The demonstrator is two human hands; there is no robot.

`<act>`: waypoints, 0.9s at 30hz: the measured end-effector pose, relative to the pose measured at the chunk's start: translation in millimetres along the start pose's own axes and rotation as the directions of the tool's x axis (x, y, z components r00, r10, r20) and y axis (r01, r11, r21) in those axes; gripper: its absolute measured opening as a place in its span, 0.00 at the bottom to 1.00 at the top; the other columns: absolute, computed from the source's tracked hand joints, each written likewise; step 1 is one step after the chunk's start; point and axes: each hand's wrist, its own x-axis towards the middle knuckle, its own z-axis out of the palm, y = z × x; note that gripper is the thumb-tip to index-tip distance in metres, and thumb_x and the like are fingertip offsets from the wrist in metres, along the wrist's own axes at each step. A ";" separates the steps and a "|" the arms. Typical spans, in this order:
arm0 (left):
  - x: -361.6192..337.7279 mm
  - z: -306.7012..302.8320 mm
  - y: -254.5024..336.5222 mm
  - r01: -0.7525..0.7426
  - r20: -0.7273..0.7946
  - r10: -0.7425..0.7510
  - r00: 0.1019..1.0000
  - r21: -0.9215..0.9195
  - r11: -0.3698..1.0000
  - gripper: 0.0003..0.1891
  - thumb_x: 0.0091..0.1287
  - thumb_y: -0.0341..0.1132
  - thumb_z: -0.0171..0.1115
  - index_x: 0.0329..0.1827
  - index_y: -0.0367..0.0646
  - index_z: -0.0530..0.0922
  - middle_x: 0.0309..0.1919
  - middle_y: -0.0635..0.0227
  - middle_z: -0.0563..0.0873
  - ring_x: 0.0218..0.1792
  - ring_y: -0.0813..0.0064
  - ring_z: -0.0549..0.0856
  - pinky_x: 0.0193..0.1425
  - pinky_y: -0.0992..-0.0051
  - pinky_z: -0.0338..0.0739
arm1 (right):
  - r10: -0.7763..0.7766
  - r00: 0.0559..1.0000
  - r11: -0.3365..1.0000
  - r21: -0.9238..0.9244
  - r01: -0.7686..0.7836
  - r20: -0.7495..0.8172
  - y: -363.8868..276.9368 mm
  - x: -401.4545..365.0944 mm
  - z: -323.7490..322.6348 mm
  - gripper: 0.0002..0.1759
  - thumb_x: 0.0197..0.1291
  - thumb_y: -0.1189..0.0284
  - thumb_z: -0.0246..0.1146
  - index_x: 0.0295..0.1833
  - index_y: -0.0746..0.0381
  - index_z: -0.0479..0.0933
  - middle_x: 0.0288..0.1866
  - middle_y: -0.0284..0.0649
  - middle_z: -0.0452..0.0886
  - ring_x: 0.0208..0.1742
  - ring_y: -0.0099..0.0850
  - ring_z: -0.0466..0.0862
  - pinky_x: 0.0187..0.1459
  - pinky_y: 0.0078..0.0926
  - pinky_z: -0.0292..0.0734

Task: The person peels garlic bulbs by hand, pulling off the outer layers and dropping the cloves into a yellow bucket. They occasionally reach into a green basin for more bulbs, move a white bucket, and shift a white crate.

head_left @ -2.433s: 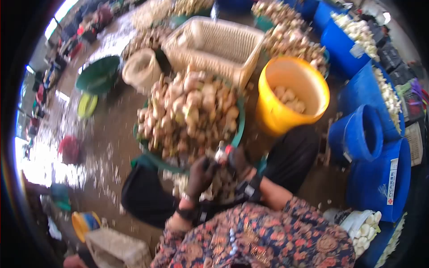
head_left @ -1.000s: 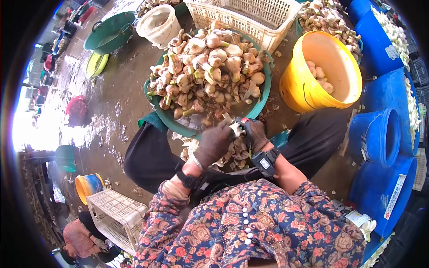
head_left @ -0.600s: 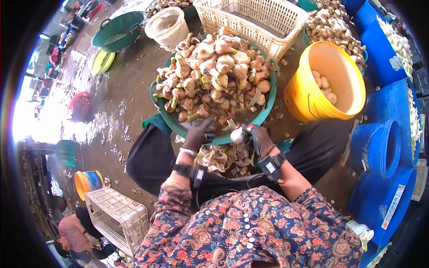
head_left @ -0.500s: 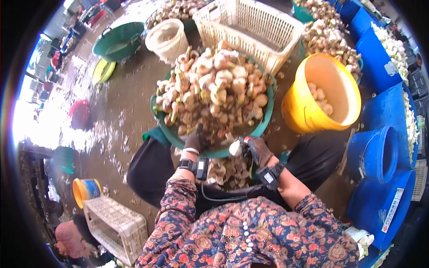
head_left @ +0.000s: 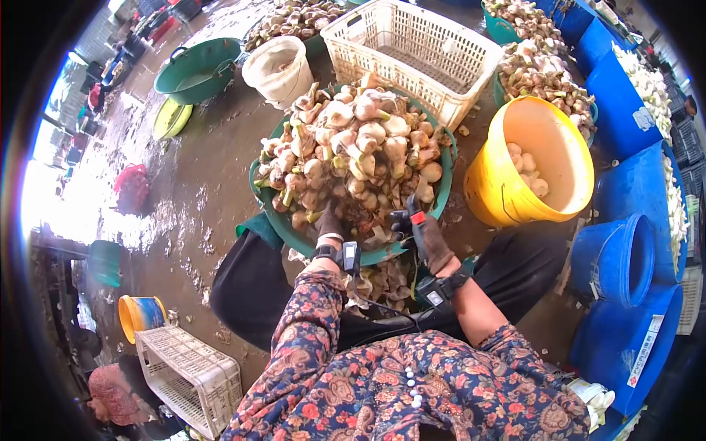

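Observation:
A green basin (head_left: 293, 237) in front of me is heaped with untrimmed garlic bulbs (head_left: 346, 136), stems and dirty skins still on them. My left hand (head_left: 331, 219), in a dark glove, reaches into the front of the heap; its fingertips are hidden among the bulbs. Over the basin's front right rim, my gloved right hand (head_left: 426, 237) has its fingers bent around a small red-marked tool (head_left: 418, 218), whose kind I cannot make out. No bulb shows in the right hand. Loose garlic skins (head_left: 382, 285) lie between my legs below the basin.
To the right stands a yellow bucket (head_left: 485, 180) with several peeled-looking bulbs inside. A cream plastic crate (head_left: 397, 66) and a white bucket (head_left: 276, 77) stand behind the basin. Blue bins (head_left: 625, 165) line the right side. An upturned crate (head_left: 195, 367) lies at lower left.
The white bulb at my right hand is gone from it. That hand has moved up and slightly right over the rim. My left hand has shifted slightly right, still in the heap.

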 end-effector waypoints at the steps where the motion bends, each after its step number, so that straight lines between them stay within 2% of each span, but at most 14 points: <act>1: 1.9 -8.9 -0.9 -0.234 0.136 0.207 0.969 0.229 0.945 0.30 0.48 0.49 0.73 0.48 0.34 0.78 0.41 0.60 0.83 0.33 0.67 0.81 0.38 0.69 0.78 | -0.071 0.997 0.990 -0.121 0.068 -0.027 10.2 1.4 -0.9 0.35 0.58 0.39 0.50 0.37 0.63 0.79 0.23 0.31 0.76 0.22 0.21 0.75 0.24 0.18 0.68; 2: 4.0 -11.9 -3.3 -0.466 0.312 0.361 0.879 0.403 0.788 0.31 0.48 0.48 0.73 0.49 0.34 0.77 0.40 0.60 0.83 0.32 0.67 0.81 0.37 0.69 0.78 | -0.148 0.988 0.961 -0.243 0.132 -0.046 19.0 7.0 -4.4 0.34 0.59 0.39 0.51 0.33 0.62 0.79 0.20 0.30 0.75 0.20 0.21 0.75 0.23 0.20 0.67; 3: -28.1 -2.2 14.9 -0.153 0.247 0.142 0.958 0.025 0.988 0.29 0.49 0.48 0.72 0.46 0.33 0.78 0.38 0.60 0.83 0.28 0.69 0.80 0.33 0.73 0.77 | -0.323 0.946 0.873 -0.395 0.285 -0.032 36.0 21.0 -13.7 0.31 0.60 0.44 0.54 0.28 0.63 0.79 0.17 0.38 0.75 0.20 0.30 0.75 0.23 0.27 0.67; 4: -107.0 9.3 48.5 -0.042 0.310 -0.021 0.950 0.197 0.979 0.25 0.53 0.49 0.69 0.47 0.41 0.76 0.36 0.65 0.82 0.36 0.72 0.81 0.39 0.75 0.78 | -0.314 0.949 0.876 -0.395 0.276 -0.034 31.1 15.7 -12.1 0.31 0.60 0.44 0.54 0.28 0.63 0.79 0.17 0.38 0.75 0.20 0.30 0.75 0.23 0.27 0.67; 8: -226.4 12.2 89.1 -0.552 0.699 0.087 0.710 0.476 0.684 0.25 0.51 0.44 0.70 0.47 0.37 0.77 0.33 0.71 0.82 0.30 0.83 0.79 0.32 0.81 0.73 | -0.602 0.796 0.542 -0.699 0.467 0.065 22.4 10.6 6.2 0.16 0.55 0.58 0.62 0.28 0.61 0.79 0.24 0.50 0.78 0.29 0.50 0.78 0.28 0.40 0.71; 11: -258.2 8.7 86.8 -0.827 0.802 0.221 0.554 0.503 0.250 0.28 0.45 0.46 0.72 0.44 0.36 0.78 0.33 0.65 0.83 0.31 0.74 0.82 0.39 0.73 0.76 | -0.581 0.809 0.413 -0.823 0.389 0.091 6.7 -10.1 13.9 0.16 0.55 0.58 0.61 0.28 0.62 0.78 0.25 0.50 0.78 0.30 0.50 0.78 0.30 0.41 0.72; 12: -260.8 7.0 83.8 -0.825 0.801 0.218 0.558 0.507 0.250 0.28 0.45 0.46 0.72 0.44 0.36 0.78 0.33 0.65 0.83 0.31 0.74 0.82 0.39 0.73 0.76 | -0.597 0.792 0.383 -0.821 0.423 0.130 8.1 -13.8 14.9 0.17 0.56 0.58 0.61 0.27 0.62 0.77 0.25 0.50 0.78 0.30 0.50 0.78 0.30 0.41 0.71; 14: -264.3 2.4 82.5 -0.898 0.880 0.321 0.350 0.413 -0.152 0.27 0.41 0.46 0.73 0.43 0.41 0.80 0.32 0.59 0.84 0.33 0.61 0.83 0.41 0.68 0.77 | -0.609 0.773 0.355 -0.812 0.463 0.175 8.7 -19.2 17.4 0.18 0.56 0.58 0.61 0.27 0.62 0.77 0.25 0.50 0.78 0.30 0.51 0.78 0.31 0.42 0.71; 19: -268.6 -2.0 81.9 -0.888 0.881 0.246 0.404 0.442 -0.123 0.28 0.40 0.48 0.70 0.46 0.47 0.80 0.35 0.51 0.81 0.38 0.52 0.81 0.43 0.63 0.77 | -0.534 0.816 0.446 -0.747 0.494 0.221 11.9 -28.4 15.7 0.16 0.56 0.61 0.60 0.28 0.64 0.77 0.26 0.54 0.77 0.30 0.51 0.78 0.32 0.43 0.71; 23: -272.1 -2.6 90.6 -0.862 0.863 0.128 0.489 0.500 -0.078 0.27 0.45 0.47 0.71 0.47 0.42 0.80 0.37 0.55 0.84 0.38 0.60 0.83 0.42 0.67 0.77 | -0.508 0.821 0.596 -0.583 0.552 0.259 20.8 -23.8 7.4 0.15 0.59 0.62 0.59 0.30 0.65 0.77 0.24 0.48 0.79 0.24 0.42 0.78 0.28 0.34 0.71; 24: -269.9 -5.3 92.7 -0.826 0.851 0.030 0.524 0.499 0.263 0.27 0.47 0.45 0.71 0.48 0.39 0.79 0.36 0.61 0.84 0.36 0.68 0.83 0.41 0.71 0.77 | -0.509 0.821 0.596 -0.582 0.553 0.258 19.9 -23.9 2.4 0.15 0.59 0.62 0.59 0.30 0.65 0.77 0.24 0.48 0.79 0.24 0.42 0.78 0.28 0.34 0.71; 25: -268.8 -6.9 94.4 -0.677 0.849 -0.073 0.524 0.467 0.570 0.26 0.49 0.43 0.71 0.49 0.36 0.78 0.36 0.66 0.85 0.35 0.76 0.83 0.41 0.76 0.76 | -0.279 0.933 0.886 -0.313 0.342 0.229 18.0 -23.8 -3.3 0.16 0.60 0.62 0.59 0.31 0.64 0.77 0.23 0.42 0.79 0.23 0.36 0.78 0.26 0.29 0.70; 26: -269.0 -6.7 94.1 -0.679 0.850 -0.072 0.522 0.465 0.568 0.26 0.49 0.43 0.71 0.49 0.36 0.78 0.36 0.66 0.85 0.35 0.76 0.83 0.41 0.76 0.76 | -0.029 0.959 0.999 -0.012 0.034 0.281 16.9 -22.9 -6.1 0.16 0.61 0.61 0.58 0.32 0.64 0.77 0.23 0.37 0.79 0.22 0.31 0.77 0.24 0.23 0.69; 27: -272.8 -5.2 92.4 -0.653 0.833 -0.067 0.549 0.478 0.587 0.27 0.51 0.41 0.70 0.51 0.34 0.76 0.38 0.69 0.83 0.37 0.79 0.81 0.42 0.77 0.76 | -0.104 0.973 0.992 0.096 0.086 0.207 22.7 -23.1 1.3 0.17 0.62 0.58 0.58 0.34 0.62 0.78 0.24 0.30 0.77 0.23 0.23 0.76 0.23 0.17 0.67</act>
